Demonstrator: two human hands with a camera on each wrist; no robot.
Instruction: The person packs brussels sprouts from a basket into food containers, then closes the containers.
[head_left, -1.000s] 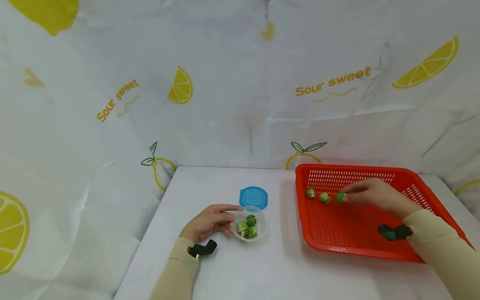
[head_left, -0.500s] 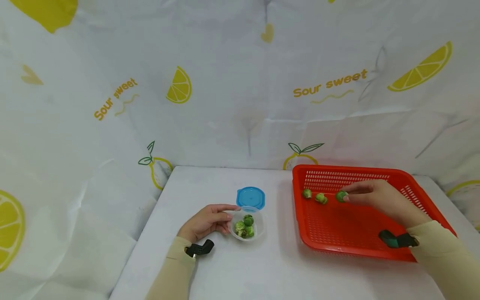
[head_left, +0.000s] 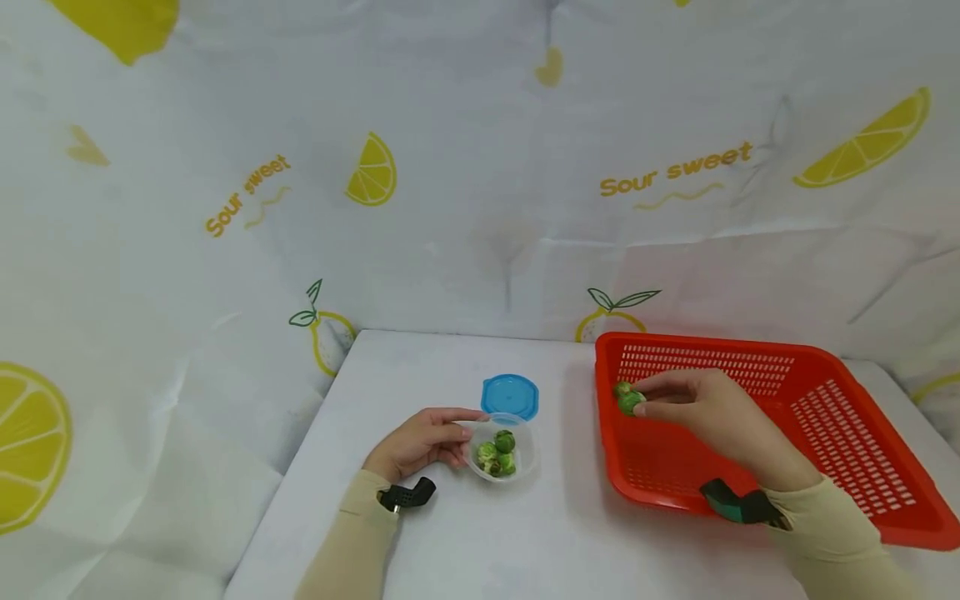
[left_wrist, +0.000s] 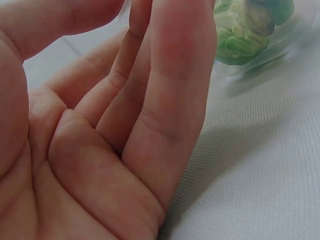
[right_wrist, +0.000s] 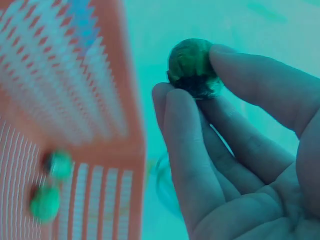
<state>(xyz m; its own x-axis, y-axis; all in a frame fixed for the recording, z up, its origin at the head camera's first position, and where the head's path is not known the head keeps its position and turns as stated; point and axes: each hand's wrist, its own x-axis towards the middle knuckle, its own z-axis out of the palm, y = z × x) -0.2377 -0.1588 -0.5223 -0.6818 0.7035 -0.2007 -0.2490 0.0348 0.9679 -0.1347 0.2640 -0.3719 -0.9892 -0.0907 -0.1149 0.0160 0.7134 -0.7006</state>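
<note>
My right hand [head_left: 708, 417] pinches a Brussels sprout [head_left: 632, 404] between thumb and fingertips, over the left part of the red basket [head_left: 675, 500]. In the right wrist view the held sprout [right_wrist: 192, 67] shows clear of the basket wall. Two loose sprouts lie in the basket, where one sprout [right_wrist: 60, 164] sits beside another sprout [right_wrist: 45, 202]. At the left, my left hand [head_left: 420, 442] holds the rim of a small clear plastic bowl [head_left: 528, 454]. Several Brussels sprouts [head_left: 505, 441] are in the bowl. The left wrist view shows mostly my palm and fingers [left_wrist: 175, 90].
A blue lid [head_left: 510, 393] lies flat just behind the bowl. Both bowl and basket stand on a white table [head_left: 450, 542]. A white lemon-print cloth [head_left: 465, 167] hangs behind the table.
My right hand has lifted its sprout and moved left across the basket, now covering part of the loose sprouts. The left hand stays at the bowl. The head view has shifted slightly.
</note>
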